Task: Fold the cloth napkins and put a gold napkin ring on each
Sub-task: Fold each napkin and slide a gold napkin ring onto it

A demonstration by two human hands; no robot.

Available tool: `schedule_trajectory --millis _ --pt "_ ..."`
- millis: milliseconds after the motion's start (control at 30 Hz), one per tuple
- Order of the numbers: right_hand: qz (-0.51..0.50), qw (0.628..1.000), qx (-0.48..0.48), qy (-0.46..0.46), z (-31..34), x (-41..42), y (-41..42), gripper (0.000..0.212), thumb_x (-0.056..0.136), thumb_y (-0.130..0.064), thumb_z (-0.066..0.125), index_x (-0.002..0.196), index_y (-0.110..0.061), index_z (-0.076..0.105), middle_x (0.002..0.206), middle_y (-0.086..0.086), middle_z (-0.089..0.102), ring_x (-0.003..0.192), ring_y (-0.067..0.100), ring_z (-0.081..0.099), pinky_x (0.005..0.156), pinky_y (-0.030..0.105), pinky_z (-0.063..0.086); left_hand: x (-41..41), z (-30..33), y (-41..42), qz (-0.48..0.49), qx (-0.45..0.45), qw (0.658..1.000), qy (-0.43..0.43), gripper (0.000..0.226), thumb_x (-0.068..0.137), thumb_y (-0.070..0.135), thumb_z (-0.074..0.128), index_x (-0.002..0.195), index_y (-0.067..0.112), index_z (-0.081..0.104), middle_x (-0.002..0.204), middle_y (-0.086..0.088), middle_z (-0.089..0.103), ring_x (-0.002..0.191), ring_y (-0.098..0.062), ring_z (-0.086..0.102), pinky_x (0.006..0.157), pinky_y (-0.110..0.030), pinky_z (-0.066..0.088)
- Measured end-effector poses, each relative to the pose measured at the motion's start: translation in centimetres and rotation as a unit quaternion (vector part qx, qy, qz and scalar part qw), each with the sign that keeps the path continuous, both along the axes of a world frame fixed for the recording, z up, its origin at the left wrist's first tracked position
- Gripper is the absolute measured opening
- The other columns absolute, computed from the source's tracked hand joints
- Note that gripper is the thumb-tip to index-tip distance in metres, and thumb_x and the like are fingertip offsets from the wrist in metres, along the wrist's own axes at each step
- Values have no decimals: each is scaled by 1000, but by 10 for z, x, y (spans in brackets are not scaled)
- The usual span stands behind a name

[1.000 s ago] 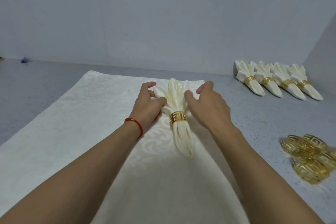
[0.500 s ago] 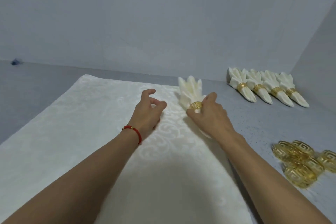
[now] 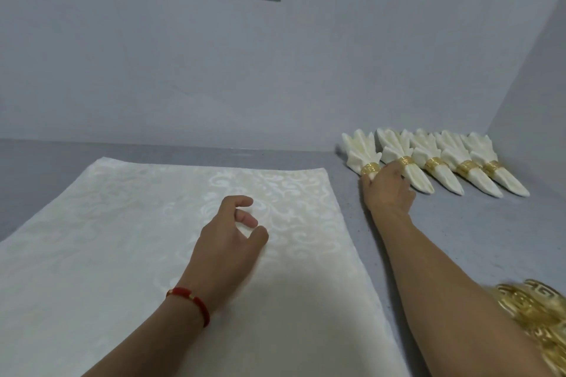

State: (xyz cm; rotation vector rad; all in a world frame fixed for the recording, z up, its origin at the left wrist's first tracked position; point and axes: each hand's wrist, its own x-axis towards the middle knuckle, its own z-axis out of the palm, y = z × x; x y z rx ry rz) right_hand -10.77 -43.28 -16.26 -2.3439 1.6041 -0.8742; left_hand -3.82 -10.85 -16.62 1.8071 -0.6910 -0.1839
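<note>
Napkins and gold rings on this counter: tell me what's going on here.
A person is folding napkins and ringing them. The right hand grips a ringed napkin at the left end of a row of four finished napkins by the back wall. The left hand hovers loosely curled over a flat cloth, holding nothing. Spare gold rings lie in a heap at the right.

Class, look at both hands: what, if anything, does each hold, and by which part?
The right hand grips the leftmost ringed napkin by its narrow end just below the gold napkin ring. The left hand holds nothing, its fingers loosely curled above the flat cloth.
</note>
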Motion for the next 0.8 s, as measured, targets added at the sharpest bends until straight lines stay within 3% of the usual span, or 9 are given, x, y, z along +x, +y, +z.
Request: schedule_trajectory --millis 233,400,533,633,700,800 --pt "-9 1000 -26 -7 -5 16 -38 46 102 -41 54 127 -5 45 127 20 61 118 41 56 94 51 45 0 1 0 3 18 1000 -16 37 89 20 66 118 37 52 101 11 64 60 -8 60 64 -27 47" --pt "-32 998 -56 4 -8 21 -40 53 99 -45 56 128 -2 44 128 22 58 119 41 52 95 53 42 2 2 0 -4 25 1000 -17 36 90 19 66 118 36 52 102 9 64 59 -7 60 62 -24 44" --pt "-35 992 -123 -13 -7 15 -15 38 99 -31 53 122 0 50 121 23 57 111 41 52 90 51 41 -1 4 2 -11 21 1000 -13 34 89 19 65 117 36 53 101 10 64 64 -12 62 65 -29 48" --pt "50 988 -148 -20 -8 1 19 29 95 -20 52 119 -3 54 120 20 58 110 38 52 90 50 41 -5 6 5 -23 14 1000 -13 28 90 18 62 112 34 57 96 8 63 62 -9 59 59 -25 46" --pt "152 978 -139 -32 -4 -11 51 28 96 -20 51 121 -9 54 120 13 57 112 33 50 93 48 40 -6 5 7 -23 15 1000 -9 21 91 16 58 104 32 62 81 8 61 56 -5 54 52 -20 43" --pt "317 938 -136 -31 13 -48 115 22 97 -22 51 118 -16 57 113 3 58 105 24 52 94 45 44 -12 11 8 -30 36 999 -22 23 88 10 52 88 26 68 66 10 59 51 -3 51 49 -18 42"
